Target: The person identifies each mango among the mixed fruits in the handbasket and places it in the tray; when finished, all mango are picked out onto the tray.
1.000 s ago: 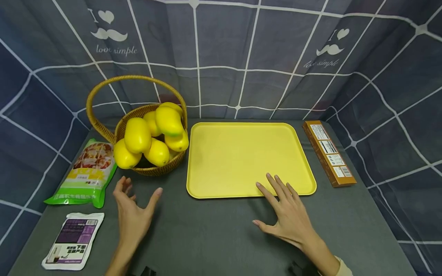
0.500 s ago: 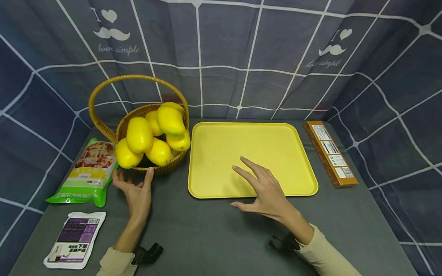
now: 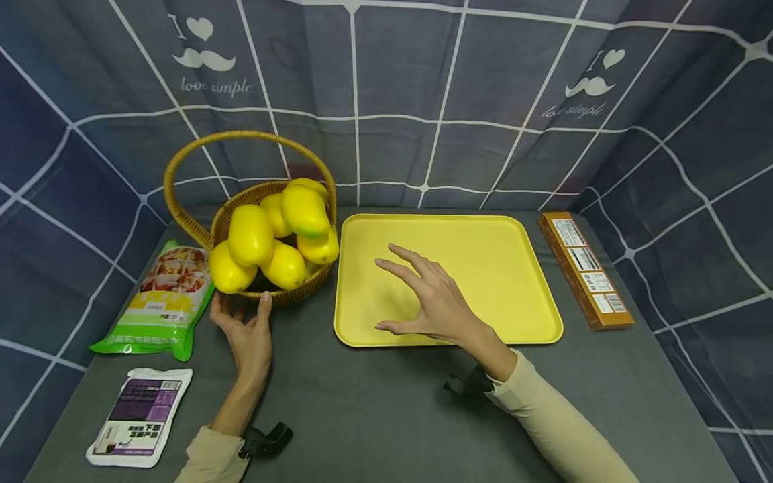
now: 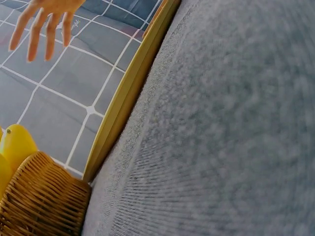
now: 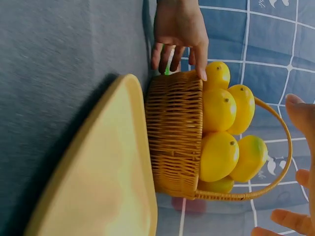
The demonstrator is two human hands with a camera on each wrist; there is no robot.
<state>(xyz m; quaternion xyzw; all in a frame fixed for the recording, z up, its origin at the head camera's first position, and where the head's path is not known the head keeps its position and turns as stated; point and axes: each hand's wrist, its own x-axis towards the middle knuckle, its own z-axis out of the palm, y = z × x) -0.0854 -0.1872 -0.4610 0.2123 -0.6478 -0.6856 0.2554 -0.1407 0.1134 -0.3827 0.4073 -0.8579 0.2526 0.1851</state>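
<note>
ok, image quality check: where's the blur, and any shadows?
Head: basket, tray and box look sharp, though the box's smallest print is unreadable. Left wrist: table fills the right side, soft and grainy; basket weave is clearer. Right wrist: table blurred, basket crisp, dark shadow along the tray's edge.

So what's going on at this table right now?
Someone's left hand is up against the near side of a wicker basket heaped with yellow fruit. Their right hand hovers above the yellow tray, fingers spread and holding nothing. The fruit sits in the basket, with none on the tray.
</note>
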